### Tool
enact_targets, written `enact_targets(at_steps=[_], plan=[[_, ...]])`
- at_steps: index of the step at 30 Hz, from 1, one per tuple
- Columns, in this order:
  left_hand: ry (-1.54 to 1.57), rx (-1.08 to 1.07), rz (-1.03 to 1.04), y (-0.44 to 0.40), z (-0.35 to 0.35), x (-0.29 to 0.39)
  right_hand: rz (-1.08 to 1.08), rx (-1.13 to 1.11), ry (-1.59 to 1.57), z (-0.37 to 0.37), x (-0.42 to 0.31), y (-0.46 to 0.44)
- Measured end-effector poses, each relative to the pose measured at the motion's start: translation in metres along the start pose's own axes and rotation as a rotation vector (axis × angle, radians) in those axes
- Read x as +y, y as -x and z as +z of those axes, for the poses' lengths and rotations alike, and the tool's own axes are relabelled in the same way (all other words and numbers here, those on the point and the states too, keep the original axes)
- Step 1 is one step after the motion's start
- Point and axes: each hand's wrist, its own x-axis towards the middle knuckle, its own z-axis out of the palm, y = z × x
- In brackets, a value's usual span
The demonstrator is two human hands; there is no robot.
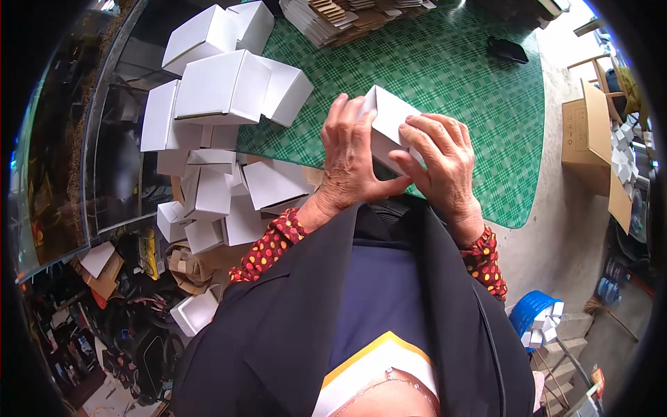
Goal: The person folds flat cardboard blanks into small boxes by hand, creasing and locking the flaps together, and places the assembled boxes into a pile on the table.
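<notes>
At left, large white boxes (212, 87) are heaped beside and on the edge of the green table (500, 132). The left hand (347, 156) lays its fingers along a small white box (394, 115), its thumb spread wide from them. The box is at the table's near side, between both hands. The right hand (445, 153) pinches its right part between fingers and thumb. The step seems to be squaring or closing it; the next move calls for light, even pressure along the edges.
</notes>
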Motion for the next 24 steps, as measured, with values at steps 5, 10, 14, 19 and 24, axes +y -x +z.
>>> enact_targets(at_steps=[5,10,14,19,24], plan=[[0.117,0.074,-0.016,0.000,0.002,-0.004,0.092,-0.039,0.091,0.008,-0.002,-0.003],[0.170,0.037,-0.019,0.003,0.005,-0.005,0.206,-0.063,-0.052,0.009,-0.003,-0.009],[0.146,0.016,-0.008,0.003,0.006,-0.008,0.201,-0.080,0.004,0.010,-0.005,-0.009],[0.165,-0.002,-0.012,0.004,0.005,-0.011,0.218,-0.136,0.002,0.010,-0.004,-0.009],[0.238,-0.081,-0.021,-0.002,-0.019,-0.011,0.274,-0.198,-0.228,-0.010,-0.006,-0.012]])
